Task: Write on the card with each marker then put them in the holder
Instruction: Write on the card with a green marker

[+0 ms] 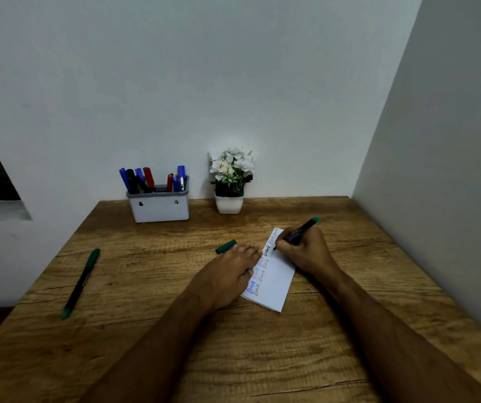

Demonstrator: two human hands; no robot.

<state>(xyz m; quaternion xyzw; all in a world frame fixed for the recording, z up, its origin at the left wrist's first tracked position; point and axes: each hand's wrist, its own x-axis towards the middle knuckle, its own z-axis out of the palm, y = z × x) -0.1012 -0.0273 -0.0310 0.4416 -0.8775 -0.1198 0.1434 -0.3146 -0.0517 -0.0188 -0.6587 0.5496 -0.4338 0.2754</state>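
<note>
Right hand [306,254] near the far end of the white card [274,282], grip wrapped around a black marker with green end [301,229], tip down on the card beside a freshly dark word. Marker tilted, green end pointing up and away to the right. Left hand [230,271] flat on the left edge of the card, fingers straight, grip released, pressing the card onto the wooden desk [152,330]. Green cap [226,246] lying on the desk just beyond the left fingertips; touching them or not, cannot tell. Card placed diagonally, right of the middle of the desk, with two rows of short handwritten words in blue and black along its left side; words too small to read surely.

Second green marker [80,283] lying alone on the left part of the desk, well apart from the card, capped at both ends.

White holder with grey rim [159,209] standing at the back edge of the desk against the wall, filled with blue, black and red markers, upright or leaning. Small white pot with white flowers [230,178] standing to the right of the holder, also at the wall.
</note>
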